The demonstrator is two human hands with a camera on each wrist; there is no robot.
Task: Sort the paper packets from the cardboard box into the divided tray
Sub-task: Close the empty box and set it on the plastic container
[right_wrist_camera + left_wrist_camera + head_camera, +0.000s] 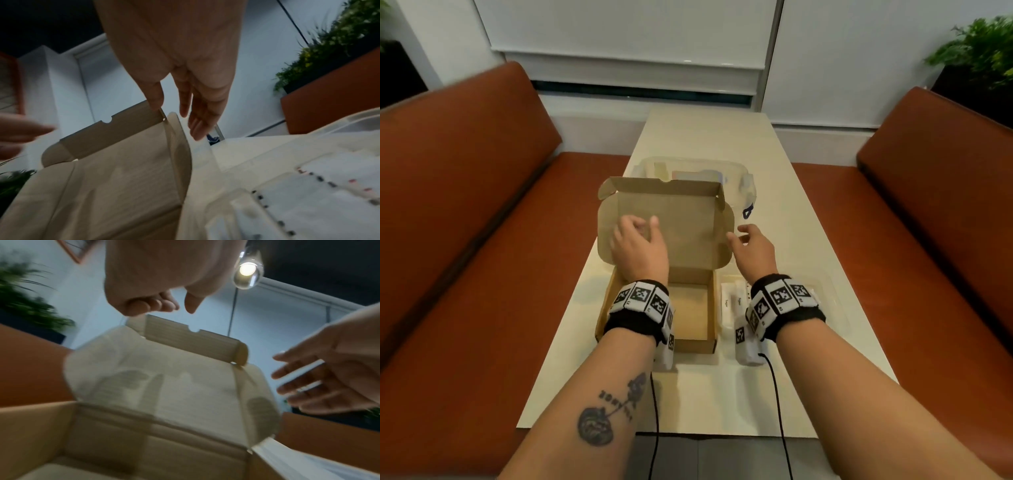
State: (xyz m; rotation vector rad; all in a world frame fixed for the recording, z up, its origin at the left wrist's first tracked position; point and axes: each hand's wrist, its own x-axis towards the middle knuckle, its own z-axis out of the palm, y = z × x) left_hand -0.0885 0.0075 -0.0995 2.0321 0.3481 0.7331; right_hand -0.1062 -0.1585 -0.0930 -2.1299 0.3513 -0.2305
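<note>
Cardboard box emptied; packets in divided tray.
My left hand and right hand, relaxed and empty, flank the raised lid.

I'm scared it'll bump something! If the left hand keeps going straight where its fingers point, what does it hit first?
Probably the raised lid of the cardboard box: the left hand points forward at its inside face. Depth is unclear.

Both hands hover at the open cardboard box lid, apparently empty-fingered.
</note>
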